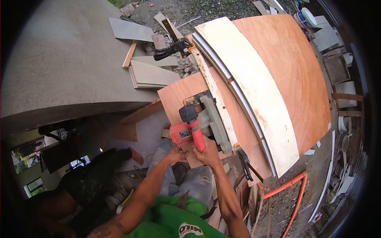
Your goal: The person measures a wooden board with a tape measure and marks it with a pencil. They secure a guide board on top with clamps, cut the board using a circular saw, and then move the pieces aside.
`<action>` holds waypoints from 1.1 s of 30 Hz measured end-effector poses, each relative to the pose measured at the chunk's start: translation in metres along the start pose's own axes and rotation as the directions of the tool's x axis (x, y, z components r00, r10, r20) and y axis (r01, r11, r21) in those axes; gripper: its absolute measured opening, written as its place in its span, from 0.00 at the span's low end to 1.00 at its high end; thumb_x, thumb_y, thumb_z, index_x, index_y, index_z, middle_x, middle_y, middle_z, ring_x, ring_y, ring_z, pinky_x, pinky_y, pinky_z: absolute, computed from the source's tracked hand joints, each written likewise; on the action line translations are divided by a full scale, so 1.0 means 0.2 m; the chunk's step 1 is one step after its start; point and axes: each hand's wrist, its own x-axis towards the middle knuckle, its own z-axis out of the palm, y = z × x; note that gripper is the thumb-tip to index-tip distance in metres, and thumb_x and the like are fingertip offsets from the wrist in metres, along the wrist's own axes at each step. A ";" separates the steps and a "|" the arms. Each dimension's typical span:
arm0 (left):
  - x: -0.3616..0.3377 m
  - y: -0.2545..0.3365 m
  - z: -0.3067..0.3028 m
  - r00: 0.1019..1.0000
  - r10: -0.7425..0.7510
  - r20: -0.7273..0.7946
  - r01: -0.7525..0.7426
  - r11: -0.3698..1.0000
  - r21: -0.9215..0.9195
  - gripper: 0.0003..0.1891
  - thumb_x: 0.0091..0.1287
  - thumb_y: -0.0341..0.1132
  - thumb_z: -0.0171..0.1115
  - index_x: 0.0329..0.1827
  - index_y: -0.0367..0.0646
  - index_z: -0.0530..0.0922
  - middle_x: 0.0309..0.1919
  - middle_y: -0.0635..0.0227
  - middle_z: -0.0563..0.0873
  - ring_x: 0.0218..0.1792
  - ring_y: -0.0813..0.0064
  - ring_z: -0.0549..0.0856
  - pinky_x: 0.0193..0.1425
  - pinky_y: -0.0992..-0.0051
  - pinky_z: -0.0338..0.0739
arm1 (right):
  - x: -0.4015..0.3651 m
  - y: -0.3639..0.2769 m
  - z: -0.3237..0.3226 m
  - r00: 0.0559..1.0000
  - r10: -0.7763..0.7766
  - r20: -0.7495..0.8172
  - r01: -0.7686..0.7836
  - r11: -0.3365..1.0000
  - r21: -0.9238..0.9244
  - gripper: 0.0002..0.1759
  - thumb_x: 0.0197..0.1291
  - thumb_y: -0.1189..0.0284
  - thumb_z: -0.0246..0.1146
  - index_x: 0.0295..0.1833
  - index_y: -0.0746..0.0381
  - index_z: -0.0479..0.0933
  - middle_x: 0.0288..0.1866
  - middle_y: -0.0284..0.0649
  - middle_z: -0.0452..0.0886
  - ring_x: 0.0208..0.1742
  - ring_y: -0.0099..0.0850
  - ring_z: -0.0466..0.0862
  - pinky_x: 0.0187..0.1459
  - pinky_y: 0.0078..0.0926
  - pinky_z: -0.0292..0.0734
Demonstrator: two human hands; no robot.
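A red and grey circular saw rests on a reddish plywood sheet, at its near edge. My right hand is wrapped around the saw's red handle. My left hand is at the saw's rear, just below the red motor housing, fingers curled against it. The saw's base runs along a pale wooden strip laid as a straight edge. A wide white board lies on the plywood beside the strip. Clamps hold the strip at the near end and the far end.
Grey tiles and offcuts lie on the ground to the left, next to a concrete slab. An orange hose curves at the lower right. A paint bucket stands at the top right. Scrap lies under the sheet.
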 end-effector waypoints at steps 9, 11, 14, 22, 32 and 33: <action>0.06 -0.08 -0.07 0.999 -0.035 0.031 0.036 0.998 -0.057 0.18 0.67 0.34 0.68 0.56 0.40 0.75 0.44 0.68 0.84 0.47 0.67 0.85 0.49 0.61 0.85 | 0.10 -0.04 0.02 0.999 -0.033 -0.021 0.033 0.999 0.006 0.13 0.51 0.73 0.65 0.41 0.67 0.75 0.29 0.48 0.76 0.28 0.41 0.77 0.38 0.32 0.76; 0.05 -0.07 -0.07 0.999 -0.024 0.045 0.028 0.996 -0.089 0.17 0.66 0.34 0.68 0.55 0.39 0.76 0.43 0.67 0.84 0.46 0.67 0.85 0.49 0.61 0.85 | 0.12 -0.07 0.03 0.999 -0.028 -0.035 0.029 0.999 0.036 0.12 0.52 0.73 0.65 0.40 0.67 0.74 0.30 0.48 0.76 0.29 0.41 0.77 0.38 0.33 0.76; 0.02 -0.02 -0.03 1.000 -0.023 0.007 0.023 0.997 -0.074 0.16 0.66 0.33 0.68 0.53 0.39 0.77 0.41 0.67 0.84 0.45 0.67 0.86 0.49 0.61 0.85 | 0.16 -0.05 0.04 0.998 -0.053 -0.030 0.052 0.998 -0.018 0.11 0.51 0.73 0.65 0.39 0.67 0.74 0.29 0.48 0.76 0.28 0.41 0.78 0.37 0.33 0.76; 0.00 0.01 -0.01 0.998 -0.024 0.051 0.029 0.995 -0.095 0.17 0.67 0.33 0.67 0.56 0.38 0.77 0.45 0.65 0.86 0.47 0.65 0.86 0.51 0.59 0.84 | 0.26 -0.07 0.06 0.999 -0.039 -0.030 0.038 0.998 -0.045 0.11 0.52 0.73 0.65 0.38 0.66 0.75 0.26 0.48 0.76 0.26 0.41 0.78 0.35 0.33 0.76; 0.02 -0.03 -0.03 0.996 0.008 0.094 0.003 0.992 -0.123 0.20 0.68 0.32 0.65 0.62 0.38 0.73 0.51 0.61 0.85 0.51 0.63 0.85 0.55 0.56 0.83 | 0.37 -0.11 0.08 0.998 -0.060 -0.024 0.057 0.993 -0.101 0.09 0.54 0.72 0.64 0.35 0.66 0.74 0.26 0.47 0.75 0.26 0.42 0.77 0.33 0.34 0.74; 0.03 -0.03 -0.03 0.996 -0.007 0.094 0.018 0.993 -0.116 0.21 0.68 0.32 0.65 0.62 0.39 0.73 0.51 0.62 0.85 0.51 0.63 0.85 0.55 0.56 0.82 | 0.38 -0.12 0.08 0.998 -0.064 -0.022 0.061 0.993 -0.102 0.09 0.54 0.72 0.64 0.35 0.66 0.74 0.26 0.47 0.75 0.26 0.42 0.77 0.33 0.34 0.74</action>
